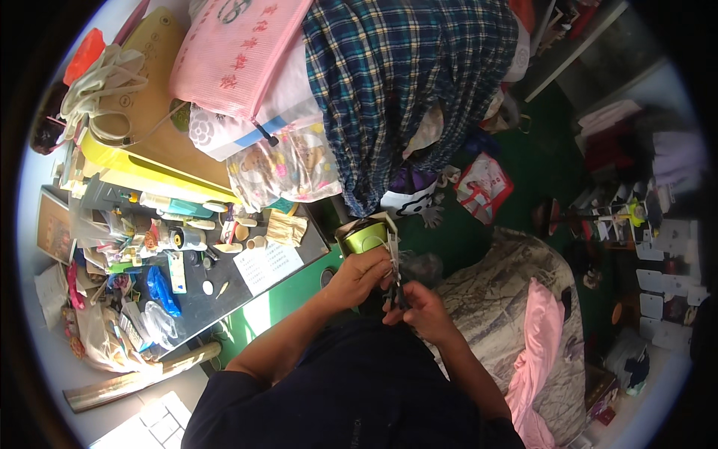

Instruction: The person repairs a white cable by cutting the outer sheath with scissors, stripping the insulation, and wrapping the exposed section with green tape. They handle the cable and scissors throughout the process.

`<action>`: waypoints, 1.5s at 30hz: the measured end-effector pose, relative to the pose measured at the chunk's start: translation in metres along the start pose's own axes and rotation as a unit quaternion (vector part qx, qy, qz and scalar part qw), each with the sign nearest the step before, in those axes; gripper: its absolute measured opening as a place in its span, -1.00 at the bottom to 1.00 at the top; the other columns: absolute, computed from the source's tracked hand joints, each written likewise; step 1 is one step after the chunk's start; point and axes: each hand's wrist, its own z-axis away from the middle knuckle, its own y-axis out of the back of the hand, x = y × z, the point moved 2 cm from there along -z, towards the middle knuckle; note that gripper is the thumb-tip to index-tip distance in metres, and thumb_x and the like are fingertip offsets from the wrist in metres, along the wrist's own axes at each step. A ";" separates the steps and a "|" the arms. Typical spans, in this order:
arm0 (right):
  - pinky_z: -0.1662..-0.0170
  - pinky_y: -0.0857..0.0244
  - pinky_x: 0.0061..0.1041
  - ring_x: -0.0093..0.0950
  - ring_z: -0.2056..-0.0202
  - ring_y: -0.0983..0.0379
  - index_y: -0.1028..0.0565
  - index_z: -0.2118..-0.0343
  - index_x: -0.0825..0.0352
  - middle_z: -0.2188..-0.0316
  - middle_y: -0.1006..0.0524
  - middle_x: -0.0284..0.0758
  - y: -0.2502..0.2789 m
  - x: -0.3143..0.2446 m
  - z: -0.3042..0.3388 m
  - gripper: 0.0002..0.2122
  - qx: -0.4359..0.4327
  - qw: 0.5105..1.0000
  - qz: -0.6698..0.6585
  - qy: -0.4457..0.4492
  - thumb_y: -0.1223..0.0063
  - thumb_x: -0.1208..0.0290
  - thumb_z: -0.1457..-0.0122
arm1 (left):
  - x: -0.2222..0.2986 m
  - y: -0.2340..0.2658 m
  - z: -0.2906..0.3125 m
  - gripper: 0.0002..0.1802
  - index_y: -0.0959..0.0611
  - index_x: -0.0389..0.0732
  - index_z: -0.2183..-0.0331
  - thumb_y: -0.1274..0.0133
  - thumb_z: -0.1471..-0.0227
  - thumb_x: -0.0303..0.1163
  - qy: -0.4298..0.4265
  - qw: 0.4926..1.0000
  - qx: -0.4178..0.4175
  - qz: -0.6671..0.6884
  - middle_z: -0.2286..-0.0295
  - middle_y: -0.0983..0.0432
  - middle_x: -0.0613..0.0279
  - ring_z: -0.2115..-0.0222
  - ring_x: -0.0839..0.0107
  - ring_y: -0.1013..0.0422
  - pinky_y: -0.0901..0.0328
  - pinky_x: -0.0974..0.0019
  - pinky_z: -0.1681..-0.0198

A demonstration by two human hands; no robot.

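Both of my hands are close together in front of my body. My left hand [364, 274] is closed, its fingers curled beside a narrow pale strip [393, 245] that stands up past the fingertips. What it pinches is too small to make out. My right hand [428, 313] is wrapped round the dark handles of what looks like scissors [402, 298], which point up toward the left fingers. Just beyond the hands stands an open bin with a green inside [365, 238]. Clear crumpled plastic [420, 268] lies to its right.
On the left, a dark desk [213, 299] carries bottles, papers and a blue bag [161, 290]. Ahead is a bed with a plaid cloth [411, 82] and a pink zip pouch [239, 56]. A patterned cover [479, 292] with pink fabric [537, 344] lies at right.
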 end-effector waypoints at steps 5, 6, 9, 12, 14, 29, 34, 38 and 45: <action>-0.06 -0.48 -0.26 -0.31 0.06 -0.59 -0.34 -0.10 0.46 0.02 -0.52 -0.16 -0.010 -0.012 -0.001 -0.66 -0.032 0.999 -0.017 -0.003 -0.06 0.38 -0.37 | -0.009 0.005 0.000 -0.76 -0.52 -0.22 0.36 0.14 -0.39 -0.39 0.044 0.997 0.002 0.059 0.55 -0.45 0.38 0.49 0.59 -0.34 -0.26 0.43 0.40; -0.05 -0.49 -0.27 -0.31 0.06 -0.60 -0.35 -0.09 0.45 0.02 -0.53 -0.16 -0.012 -0.014 -0.002 -0.67 -0.034 0.999 -0.022 -0.002 -0.06 0.38 -0.37 | -0.011 0.006 0.001 -0.76 -0.52 -0.22 0.34 0.14 -0.40 -0.38 0.042 0.997 -0.002 0.059 0.53 -0.46 0.38 0.48 0.59 -0.35 -0.26 0.44 0.39; 0.00 -0.52 -0.30 -0.31 0.10 -0.61 -0.36 -0.05 0.44 0.07 -0.55 -0.15 -0.012 -0.015 -0.003 -0.71 -0.028 0.999 -0.023 0.001 -0.05 0.40 -0.38 | -0.014 0.008 0.001 -0.75 -0.53 -0.23 0.30 0.16 -0.41 -0.35 0.039 0.997 -0.010 0.061 0.50 -0.47 0.37 0.46 0.60 -0.36 -0.27 0.46 0.37; 0.09 -0.55 -0.33 -0.33 0.19 -0.65 -0.39 0.03 0.42 0.14 -0.59 -0.15 -0.005 -0.009 -0.004 -0.75 -0.002 1.000 0.004 0.001 -0.07 0.37 -0.37 | -0.010 0.009 0.001 -0.74 -0.52 -0.23 0.30 0.17 -0.42 -0.34 0.049 0.996 -0.010 0.068 0.50 -0.47 0.38 0.46 0.60 -0.35 -0.27 0.46 0.36; 0.16 -0.57 -0.36 -0.34 0.26 -0.66 -0.40 0.09 0.40 0.20 -0.61 -0.16 -0.002 -0.007 -0.005 -0.73 0.007 1.000 0.022 0.004 -0.12 0.29 -0.35 | -0.003 0.010 0.000 -0.73 -0.52 -0.23 0.32 0.18 -0.42 -0.34 0.062 0.996 -0.015 0.064 0.50 -0.46 0.39 0.46 0.60 -0.35 -0.27 0.46 0.35; 0.23 -0.55 -0.50 -0.46 0.32 -0.63 -0.40 0.20 0.37 0.24 -0.62 -0.17 -0.009 -0.017 -0.012 -0.88 0.037 0.998 0.025 -0.032 -0.12 0.54 -0.30 | -0.012 0.019 0.002 -0.74 -0.49 -0.23 0.36 0.19 -0.40 -0.39 0.021 1.000 -0.006 -0.005 0.53 -0.44 0.36 0.47 0.57 -0.34 -0.27 0.42 0.35; 0.25 -0.55 -0.51 -0.48 0.34 -0.63 -0.38 0.22 0.35 0.25 -0.62 -0.18 -0.011 -0.016 -0.012 -0.86 0.037 0.999 0.013 -0.024 -0.14 0.57 -0.27 | -0.013 0.021 0.001 -0.74 -0.47 -0.22 0.40 0.14 -0.38 -0.39 0.021 1.000 0.003 -0.012 0.56 -0.43 0.34 0.49 0.52 -0.35 -0.28 0.37 0.36; 0.28 -0.55 -0.50 -0.48 0.38 -0.62 -0.41 0.26 0.35 0.29 -0.62 -0.20 -0.009 -0.012 -0.011 -0.87 0.043 0.998 0.027 -0.031 -0.16 0.49 -0.29 | -0.005 0.020 0.001 -0.73 -0.47 -0.22 0.42 0.12 -0.37 -0.39 0.014 0.999 -0.004 -0.030 0.58 -0.42 0.34 0.50 0.50 -0.34 -0.28 0.36 0.36; 0.33 -0.53 -0.51 -0.50 0.44 -0.60 -0.46 0.30 0.36 0.34 -0.61 -0.25 -0.002 -0.014 -0.013 -0.56 0.042 0.999 0.031 -0.011 -0.26 0.00 -0.14 | -0.002 0.017 0.002 -0.73 -0.46 -0.22 0.43 0.12 -0.37 -0.39 0.012 0.999 -0.016 -0.030 0.58 -0.42 0.34 0.51 0.51 -0.33 -0.26 0.37 0.37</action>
